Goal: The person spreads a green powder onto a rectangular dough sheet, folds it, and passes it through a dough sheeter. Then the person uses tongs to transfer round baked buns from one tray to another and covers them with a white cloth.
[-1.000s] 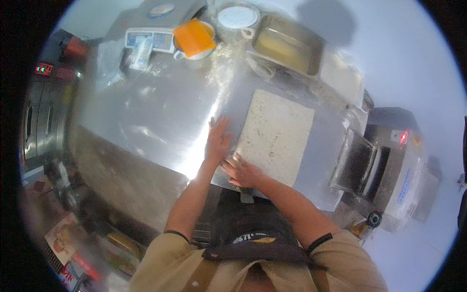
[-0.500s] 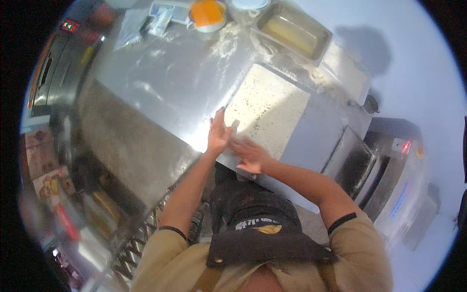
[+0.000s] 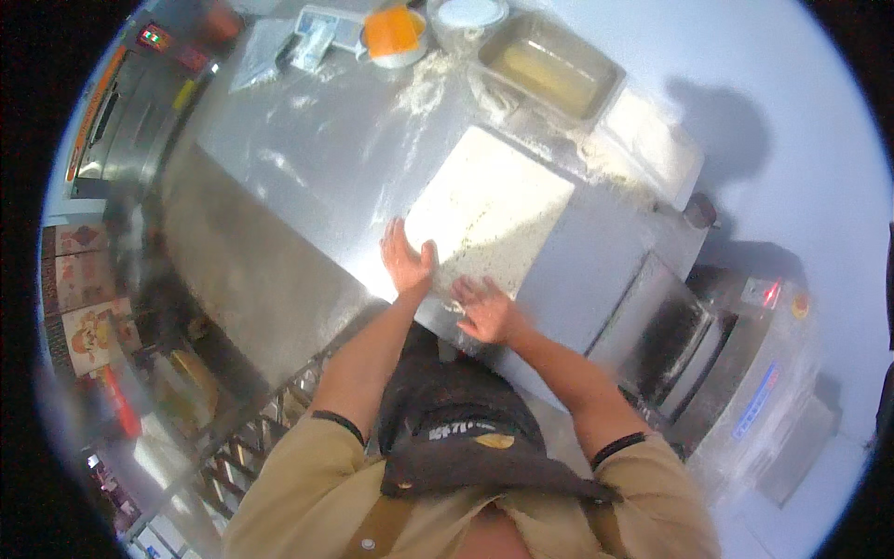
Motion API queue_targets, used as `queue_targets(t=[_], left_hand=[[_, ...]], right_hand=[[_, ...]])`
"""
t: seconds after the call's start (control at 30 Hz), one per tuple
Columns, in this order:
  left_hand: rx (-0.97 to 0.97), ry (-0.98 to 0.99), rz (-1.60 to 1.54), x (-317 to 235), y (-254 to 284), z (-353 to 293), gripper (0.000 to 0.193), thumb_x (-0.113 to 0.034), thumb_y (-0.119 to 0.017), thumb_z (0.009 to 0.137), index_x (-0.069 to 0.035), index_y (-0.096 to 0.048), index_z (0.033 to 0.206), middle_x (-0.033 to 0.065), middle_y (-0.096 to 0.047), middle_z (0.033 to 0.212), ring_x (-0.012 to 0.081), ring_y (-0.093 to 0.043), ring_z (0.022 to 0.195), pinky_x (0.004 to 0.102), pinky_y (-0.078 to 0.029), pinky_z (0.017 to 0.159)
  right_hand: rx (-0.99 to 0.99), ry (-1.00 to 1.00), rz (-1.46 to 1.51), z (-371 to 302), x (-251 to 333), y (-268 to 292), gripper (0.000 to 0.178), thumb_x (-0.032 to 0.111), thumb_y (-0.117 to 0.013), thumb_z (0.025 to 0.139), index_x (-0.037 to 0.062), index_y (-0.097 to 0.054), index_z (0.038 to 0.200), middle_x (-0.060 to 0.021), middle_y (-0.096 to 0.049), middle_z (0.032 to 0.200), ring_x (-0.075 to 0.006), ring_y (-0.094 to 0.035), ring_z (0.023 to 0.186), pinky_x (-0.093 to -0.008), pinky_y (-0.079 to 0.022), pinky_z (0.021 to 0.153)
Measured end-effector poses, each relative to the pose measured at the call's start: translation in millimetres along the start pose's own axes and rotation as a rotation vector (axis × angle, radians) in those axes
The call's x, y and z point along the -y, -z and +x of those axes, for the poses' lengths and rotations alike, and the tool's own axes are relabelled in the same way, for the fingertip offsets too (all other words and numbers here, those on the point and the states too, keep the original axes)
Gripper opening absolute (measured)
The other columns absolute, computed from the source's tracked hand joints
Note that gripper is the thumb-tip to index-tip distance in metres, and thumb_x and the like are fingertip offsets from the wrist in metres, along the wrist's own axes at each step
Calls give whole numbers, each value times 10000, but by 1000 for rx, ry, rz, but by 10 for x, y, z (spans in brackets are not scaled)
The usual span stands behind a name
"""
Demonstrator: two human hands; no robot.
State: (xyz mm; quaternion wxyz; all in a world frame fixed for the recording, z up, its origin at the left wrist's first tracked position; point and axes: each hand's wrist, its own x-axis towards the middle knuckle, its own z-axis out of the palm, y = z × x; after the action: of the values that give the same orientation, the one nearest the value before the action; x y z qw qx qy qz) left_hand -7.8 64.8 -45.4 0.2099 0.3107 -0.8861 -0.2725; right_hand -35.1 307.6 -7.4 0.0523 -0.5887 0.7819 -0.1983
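A pale, flour-dusted square board (image 3: 494, 210) lies on the steel worktable (image 3: 307, 186). My left hand (image 3: 406, 262) rests flat at the board's near left edge, fingers together and pointing away from me. My right hand (image 3: 486, 308) lies palm down at the board's near edge, fingers spread. Neither hand holds anything. Loose flour lies scattered around the board.
At the table's far end stand a steel pan (image 3: 549, 65), an orange-lidded tub (image 3: 393, 33), a white round container (image 3: 470, 13) and a clear box (image 3: 312, 37). A grey machine (image 3: 736, 354) with a red light sits to the right. An oven front (image 3: 112, 93) is on the left.
The view has tilted and shifted, so the table now sits more upper left. Both hands stay at the board's near edge, with the right hand spread slightly further right.
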Motion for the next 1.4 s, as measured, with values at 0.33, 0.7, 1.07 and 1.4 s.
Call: queue_targets(t=[0.33,0.7,1.07,1.4], left_hand=[[-92,344,-4,-302,-96,-178,907,-310,-714,827,21,-353,1591,284,-369,1632,451,-286,1551,559,-218,1286],[71,381,103,-332,126,-54,922,-169,-805,725,38,-401,1527,288,-418,1585,458,-332,1517,556,-231,1281],[103,323,24,-382,159,-38,878,-155,-774,738,57,-411,1509,301,-425,1575,482,-339,1506,570,-245,1266],[281,61,-59,-368,160,483,952,-281,-799,824,31,-335,1594,271,-351,1654,429,-277,1562,606,-195,1276]], right_hand=[[0,-98,73,496,-352,330,734,423,-717,943,32,-505,1527,-188,-461,1604,-370,-377,1539,-609,-273,1258],[203,-167,27,2730,-2196,624,857,548,-632,993,29,-360,1620,-168,-323,1696,-338,-261,1592,-506,-172,1324],[141,-433,-79,1862,-2107,850,836,551,-615,989,42,-384,1612,-159,-400,1663,-321,-296,1581,-537,-196,1305],[45,-909,-91,954,-2199,986,795,538,-607,1002,120,-370,1636,-158,-368,1684,-349,-269,1591,-580,-170,1300]])
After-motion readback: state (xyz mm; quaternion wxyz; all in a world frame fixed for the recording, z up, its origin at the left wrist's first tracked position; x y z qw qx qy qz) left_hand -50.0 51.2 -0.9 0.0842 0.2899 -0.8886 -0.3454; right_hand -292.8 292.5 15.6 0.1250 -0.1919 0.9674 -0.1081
